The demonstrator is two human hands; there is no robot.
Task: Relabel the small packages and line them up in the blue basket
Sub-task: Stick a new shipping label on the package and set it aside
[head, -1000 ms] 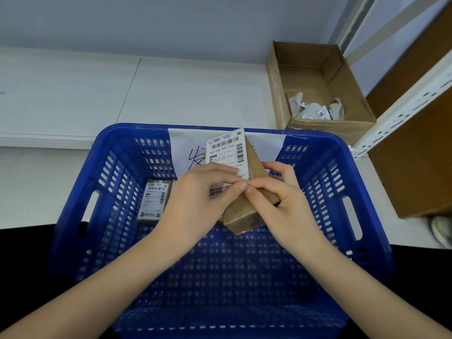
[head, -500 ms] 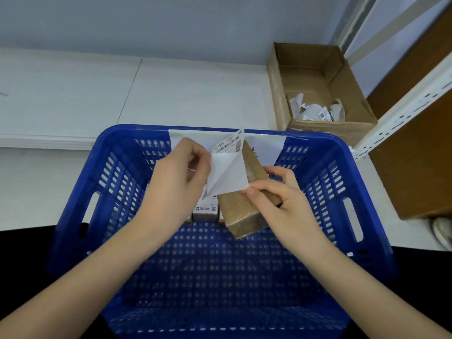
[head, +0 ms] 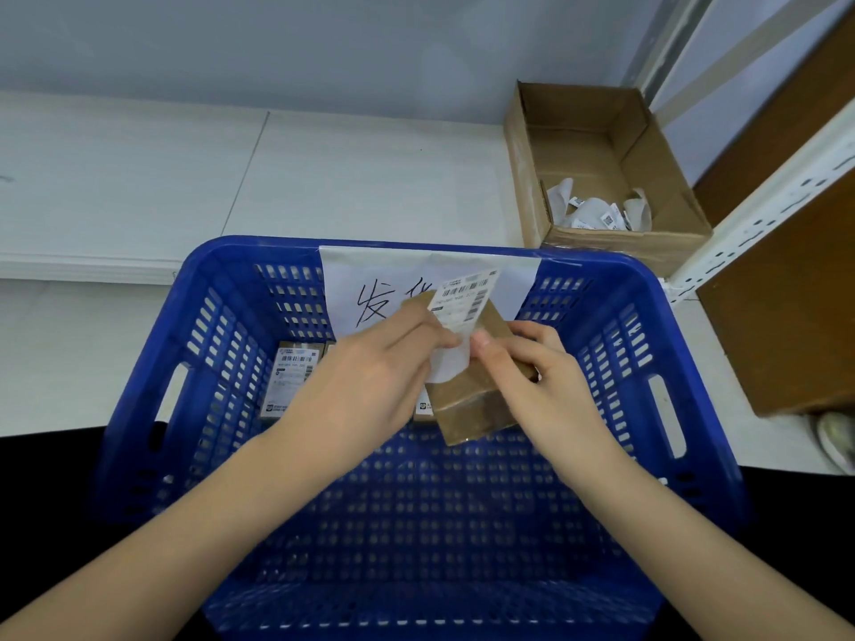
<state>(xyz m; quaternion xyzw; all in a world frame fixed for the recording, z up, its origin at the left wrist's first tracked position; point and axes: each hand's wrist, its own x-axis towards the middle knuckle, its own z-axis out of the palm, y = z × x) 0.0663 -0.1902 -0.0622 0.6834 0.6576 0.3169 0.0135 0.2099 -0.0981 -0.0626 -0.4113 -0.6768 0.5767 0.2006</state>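
Note:
I hold a small brown package [head: 476, 409] tilted above the blue basket [head: 152, 363]. My right hand [head: 532, 377] grips its right side, thumb on the top face. My left hand [head: 370, 381] pinches the white barcode label [head: 465, 303], whose lower part is curled up off the package while the upper part lies on it. Labelled packages [head: 289, 377] stand in a row against the basket's far wall, partly hidden behind my left hand.
A white paper sheet [head: 365, 279] with handwriting hangs on the basket's far wall. An open cardboard box [head: 597, 178] with crumpled label scraps sits on the white surface at the back right. A white shelf upright [head: 758, 205] and brown boards stand at the right.
My left hand peeled the label's lower end up off the package, then came back down towards it; now only the lower part stays lifted. My right hand has kept its grip.

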